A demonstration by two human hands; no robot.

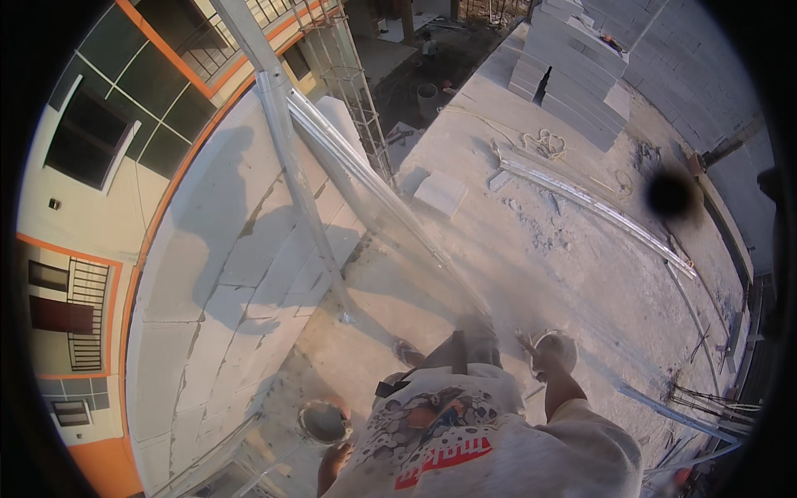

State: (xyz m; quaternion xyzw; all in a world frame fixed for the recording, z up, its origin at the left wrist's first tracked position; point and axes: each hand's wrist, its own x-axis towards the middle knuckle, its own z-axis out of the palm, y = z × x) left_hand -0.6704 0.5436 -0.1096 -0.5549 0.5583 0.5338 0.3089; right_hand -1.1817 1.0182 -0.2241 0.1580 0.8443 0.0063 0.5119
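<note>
My right hand [536, 352] reaches forward with its fingers apart, holding nothing that I can see. Just beside it a round bucket [563, 347] stands on the concrete floor, partly hidden behind my wrist. Low on my left side, my left hand [335, 458] hangs close to the rim of a second round bucket [324, 422] with grey inside. My shirt covers part of that hand, and its fingers are too unclear to show a grip. A foot in a sandal [408, 353] shows ahead of my body.
A pale block wall [224, 315] runs along my left. Metal channels [365, 170] lean across it down to the floor. More channels [598, 203] lie at the right, near a rope [544, 144] and rubble. Stacked blocks [573, 70] stand far ahead; rebar [714, 402] sticks out at the right.
</note>
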